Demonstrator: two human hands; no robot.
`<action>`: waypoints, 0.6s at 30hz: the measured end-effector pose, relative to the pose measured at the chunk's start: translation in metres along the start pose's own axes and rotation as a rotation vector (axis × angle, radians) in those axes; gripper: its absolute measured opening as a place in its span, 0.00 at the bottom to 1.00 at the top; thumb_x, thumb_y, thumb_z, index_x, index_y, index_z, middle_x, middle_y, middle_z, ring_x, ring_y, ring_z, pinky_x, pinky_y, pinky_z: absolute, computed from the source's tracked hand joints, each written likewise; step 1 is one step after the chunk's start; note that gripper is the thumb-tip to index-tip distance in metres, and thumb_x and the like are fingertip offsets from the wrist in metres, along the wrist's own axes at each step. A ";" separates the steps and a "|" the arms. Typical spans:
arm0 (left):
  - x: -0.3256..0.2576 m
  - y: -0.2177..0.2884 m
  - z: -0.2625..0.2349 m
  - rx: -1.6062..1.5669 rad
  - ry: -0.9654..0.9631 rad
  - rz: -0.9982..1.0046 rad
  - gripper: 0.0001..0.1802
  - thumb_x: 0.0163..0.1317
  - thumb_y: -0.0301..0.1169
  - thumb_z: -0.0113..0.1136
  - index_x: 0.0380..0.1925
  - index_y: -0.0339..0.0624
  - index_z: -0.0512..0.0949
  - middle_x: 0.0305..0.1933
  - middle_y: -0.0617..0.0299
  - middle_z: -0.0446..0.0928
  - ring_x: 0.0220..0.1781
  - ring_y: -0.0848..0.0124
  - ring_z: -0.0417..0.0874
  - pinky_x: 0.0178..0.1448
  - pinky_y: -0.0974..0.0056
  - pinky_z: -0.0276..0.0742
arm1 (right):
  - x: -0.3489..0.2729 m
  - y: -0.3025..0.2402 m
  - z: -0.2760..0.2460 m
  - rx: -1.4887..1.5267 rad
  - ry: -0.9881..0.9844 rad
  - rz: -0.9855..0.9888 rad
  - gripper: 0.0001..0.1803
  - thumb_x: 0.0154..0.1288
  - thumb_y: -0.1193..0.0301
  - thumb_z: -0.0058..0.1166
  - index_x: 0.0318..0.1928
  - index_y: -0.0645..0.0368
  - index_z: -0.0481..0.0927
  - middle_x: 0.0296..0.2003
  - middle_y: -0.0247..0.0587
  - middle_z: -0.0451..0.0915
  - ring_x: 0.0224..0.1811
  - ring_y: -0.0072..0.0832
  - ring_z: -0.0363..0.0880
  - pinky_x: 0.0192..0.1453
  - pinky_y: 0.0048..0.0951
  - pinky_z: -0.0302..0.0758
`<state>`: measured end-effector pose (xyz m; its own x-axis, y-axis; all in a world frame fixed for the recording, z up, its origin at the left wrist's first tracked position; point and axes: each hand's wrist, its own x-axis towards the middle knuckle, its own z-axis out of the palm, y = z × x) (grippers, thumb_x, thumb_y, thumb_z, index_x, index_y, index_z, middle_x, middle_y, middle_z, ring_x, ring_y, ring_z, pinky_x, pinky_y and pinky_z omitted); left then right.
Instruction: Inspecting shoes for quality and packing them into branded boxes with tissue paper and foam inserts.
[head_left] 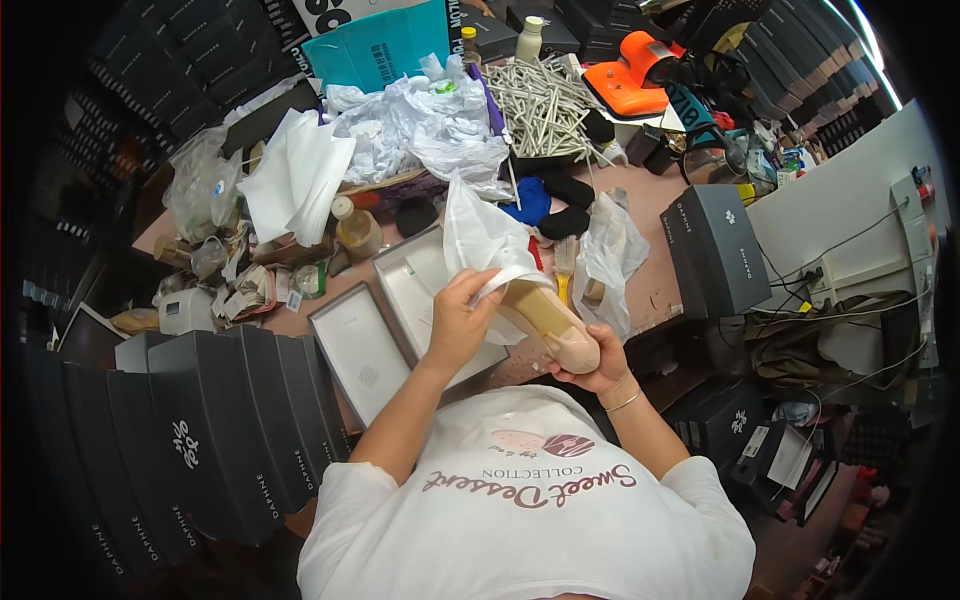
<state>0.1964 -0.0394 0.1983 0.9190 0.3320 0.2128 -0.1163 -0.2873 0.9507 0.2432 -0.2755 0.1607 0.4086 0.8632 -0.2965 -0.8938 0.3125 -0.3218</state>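
The beige shoe [572, 345] lies between the two hands, above the near edge of the table [655, 290], slanting from upper left to lower right. The right hand [597, 366] is closed around its rounded end, fingers beneath and thumb along the side. The left hand [466, 312] pinches the open rim of a white bag [485, 230], whose mouth wraps the shoe's other end. The hands are apart from each other — joined only through shoe and bag.

The shoe is smooth, with a blunt, curved end and a paler, yellowish patch along its middle. The bag is thin and soft, creased into a peak toward the table's far edge. By the near edge, left of the shoe, a shallow rectangular box [408, 290] lies open beside a flat, pale-lined tray [362, 350]. Just beyond the shoe are a yellow-handled brush [564, 268] and a crinkled, see-through plastic bag [612, 240]. A dark, sharp-cornered box [715, 250] stands at the right edge; toward the far edge, crumpled white paper [410, 130] heaps up beside a pile of slim pale sticks [535, 105].
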 end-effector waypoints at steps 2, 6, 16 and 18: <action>-0.010 0.019 0.005 -0.039 -0.003 0.096 0.15 0.55 0.23 0.61 0.44 0.36 0.80 0.34 0.55 0.76 0.34 0.65 0.80 0.39 0.66 0.75 | 0.009 0.004 0.030 -0.074 0.059 -0.098 0.29 0.62 0.61 0.52 0.62 0.56 0.65 0.49 0.43 0.74 0.48 0.45 0.75 0.44 0.35 0.77; -0.016 0.031 0.033 0.147 -0.140 0.639 0.20 0.45 0.19 0.63 0.42 0.39 0.81 0.33 0.59 0.76 0.30 0.64 0.78 0.31 0.65 0.74 | 0.046 0.042 0.016 0.135 0.308 -0.264 0.22 0.65 0.65 0.54 0.58 0.54 0.69 0.52 0.38 0.75 0.53 0.31 0.75 0.56 0.35 0.74; -0.072 0.027 0.061 -0.053 -0.550 0.579 0.26 0.44 0.19 0.62 0.49 0.41 0.77 0.30 0.60 0.73 0.27 0.64 0.77 0.28 0.63 0.74 | 0.070 0.017 0.023 -0.051 0.107 -0.329 0.23 0.65 0.65 0.54 0.58 0.57 0.69 0.53 0.39 0.75 0.54 0.31 0.75 0.58 0.35 0.72; -0.067 0.031 0.053 0.049 -0.672 0.524 0.28 0.48 0.23 0.65 0.53 0.38 0.73 0.41 0.53 0.75 0.41 0.58 0.78 0.44 0.61 0.77 | 0.078 0.023 0.023 -0.063 0.107 -0.334 0.23 0.65 0.65 0.54 0.58 0.58 0.69 0.53 0.39 0.75 0.54 0.32 0.75 0.58 0.36 0.72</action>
<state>0.1510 -0.1188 0.2018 0.7814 -0.4536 0.4286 -0.5864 -0.2985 0.7530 0.2498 -0.1920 0.1508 0.6964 0.6701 -0.2566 -0.6956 0.5427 -0.4707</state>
